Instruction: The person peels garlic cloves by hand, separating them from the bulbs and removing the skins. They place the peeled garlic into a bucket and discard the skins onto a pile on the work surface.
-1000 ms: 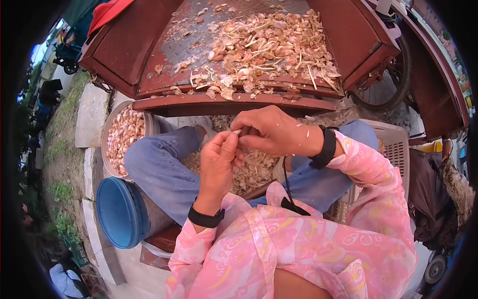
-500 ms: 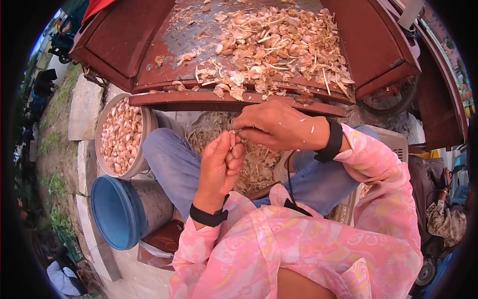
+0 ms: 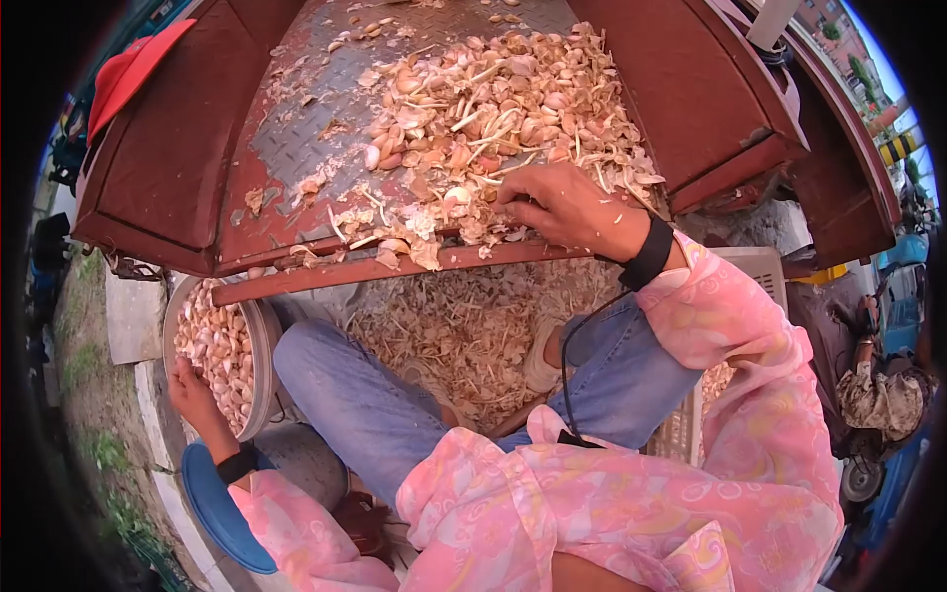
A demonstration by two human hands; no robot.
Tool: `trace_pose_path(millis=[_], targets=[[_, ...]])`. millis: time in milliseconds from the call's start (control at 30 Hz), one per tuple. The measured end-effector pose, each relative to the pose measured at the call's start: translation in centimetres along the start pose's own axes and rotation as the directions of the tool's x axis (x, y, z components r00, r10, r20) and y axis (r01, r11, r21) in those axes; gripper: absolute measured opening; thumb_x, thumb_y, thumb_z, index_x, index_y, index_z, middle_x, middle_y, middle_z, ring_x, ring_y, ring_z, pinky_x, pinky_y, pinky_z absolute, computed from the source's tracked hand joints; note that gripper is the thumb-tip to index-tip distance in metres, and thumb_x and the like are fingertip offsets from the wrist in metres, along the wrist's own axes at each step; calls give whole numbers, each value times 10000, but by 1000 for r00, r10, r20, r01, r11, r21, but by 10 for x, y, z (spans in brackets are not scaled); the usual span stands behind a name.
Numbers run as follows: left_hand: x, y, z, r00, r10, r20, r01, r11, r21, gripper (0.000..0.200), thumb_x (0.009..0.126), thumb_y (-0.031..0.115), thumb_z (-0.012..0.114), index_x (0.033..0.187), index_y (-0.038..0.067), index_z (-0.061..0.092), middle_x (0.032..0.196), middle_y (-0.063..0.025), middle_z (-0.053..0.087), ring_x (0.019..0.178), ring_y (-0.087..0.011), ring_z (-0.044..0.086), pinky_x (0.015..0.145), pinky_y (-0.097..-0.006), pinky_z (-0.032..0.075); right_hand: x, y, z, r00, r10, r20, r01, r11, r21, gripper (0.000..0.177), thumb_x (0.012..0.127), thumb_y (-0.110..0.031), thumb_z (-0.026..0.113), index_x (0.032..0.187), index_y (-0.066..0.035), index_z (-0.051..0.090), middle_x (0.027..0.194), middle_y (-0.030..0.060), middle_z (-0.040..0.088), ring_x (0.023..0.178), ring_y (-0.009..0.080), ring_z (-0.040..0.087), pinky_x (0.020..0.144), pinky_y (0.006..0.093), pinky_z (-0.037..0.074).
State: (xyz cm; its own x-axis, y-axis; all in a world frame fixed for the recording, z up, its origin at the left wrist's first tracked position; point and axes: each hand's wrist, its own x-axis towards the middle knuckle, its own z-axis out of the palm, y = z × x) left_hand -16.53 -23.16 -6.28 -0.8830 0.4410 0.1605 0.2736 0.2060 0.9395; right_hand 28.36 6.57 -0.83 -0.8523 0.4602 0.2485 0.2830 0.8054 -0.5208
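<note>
My left hand [image 3: 195, 403] reaches over the rim of the pale bucket [image 3: 268, 367] at left, beside the garlic cloves [image 3: 222, 345] that fill it. Its fingers look loosely apart, partly seen, with nothing visible in them. At the front edge of the red metal cart bed [image 3: 286, 222], my right hand [image 3: 567, 209] has its fingers curled down among garlic skins. What its fingertips hold, if anything, is hidden. A pale garlic clove [image 3: 457, 196] lies just left of those fingertips. Behind it spreads a heap of garlic cloves, stalks and skins [image 3: 523, 94].
A blue-rimmed bucket [image 3: 212, 508] stands near the left forearm. Peeled skins [image 3: 444, 331] cover the ground between my knees. A beige plastic crate [image 3: 755, 264] is at right. A red bar [image 3: 395, 266] runs along the cart's front. A red cap-like thing [image 3: 133, 74] hangs at upper left.
My hands were together over my lap. The left has moved left to the bucket of cloves, the right forward to the cart's edge. The view has shifted too.
</note>
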Motion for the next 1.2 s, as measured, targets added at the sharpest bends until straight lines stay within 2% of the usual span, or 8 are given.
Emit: trace_pose_path(millis=[67,333,400,500,667,767,1133,1200], targets=[[31,-52,-22,970,237,-54,-160,790,592,295,870,284,526,862,-9,563,741,-82,561,579,-186,514,539,-322,414,6,15,2,998,44,-46,-43,999,33,103,767,-75,566,855,-28,542,768,111,556,717,312,564,625,385,443],[11,-59,-4,859,466,213,-409,372,833,277,842,206,522,976,-27,587,925,-188,595,880,-331,546,758,-417,428,19,17,17,997,-36,-71,27,992,-126,162,734,-69,579,874,-37,504,782,138,514,782,323,538,660,403,428],[-10,4,44,897,441,37,-393,754,527,240,870,165,519,993,-32,580,907,-130,604,874,-238,565,767,-346,445,19,17,18,998,-9,-58,0,988,-152,168,729,-72,576,869,-33,492,784,142,516,777,329,538,657,407,427],[-65,113,141,881,364,303,-349,931,-106,152,894,60,490,975,-13,596,909,-52,602,848,-96,548,763,-229,438,19,20,19,1000,15,-22,-19,986,-164,176,721,-83,570,851,-25,467,781,148,518,767,344,534,651,413,425],[-105,171,278,261,708,656,-748,578,-326,174,737,-13,571,908,12,590,837,-169,574,801,-331,569,698,-375,457,12,11,8,995,72,68,-62,988,-138,179,710,-101,575,822,-17,463,764,159,537,735,349,542,635,415,418],[-97,152,312,99,547,831,-819,520,-245,176,702,17,595,876,23,572,823,-179,550,819,-376,540,692,-436,433,6,6,2,965,174,194,-146,978,-149,175,704,-104,584,803,-14,471,769,156,546,730,348,547,628,414,418],[-122,138,258,425,519,741,-741,670,-45,148,762,40,609,892,-10,561,795,-96,515,712,-213,539,624,-301,434,-8,-20,32,924,-79,373,92,996,-18,224,776,-198,609,888,-36,501,763,135,565,729,333,574,622,432,431],[-135,133,247,606,386,695,-331,918,-221,182,793,50,611,953,-27,572,825,-41,500,737,-124,532,632,-238,445,-2,-19,26,977,-19,212,15,1000,22,236,797,-229,608,899,-41,507,744,130,566,722,331,576,611,426,432]])
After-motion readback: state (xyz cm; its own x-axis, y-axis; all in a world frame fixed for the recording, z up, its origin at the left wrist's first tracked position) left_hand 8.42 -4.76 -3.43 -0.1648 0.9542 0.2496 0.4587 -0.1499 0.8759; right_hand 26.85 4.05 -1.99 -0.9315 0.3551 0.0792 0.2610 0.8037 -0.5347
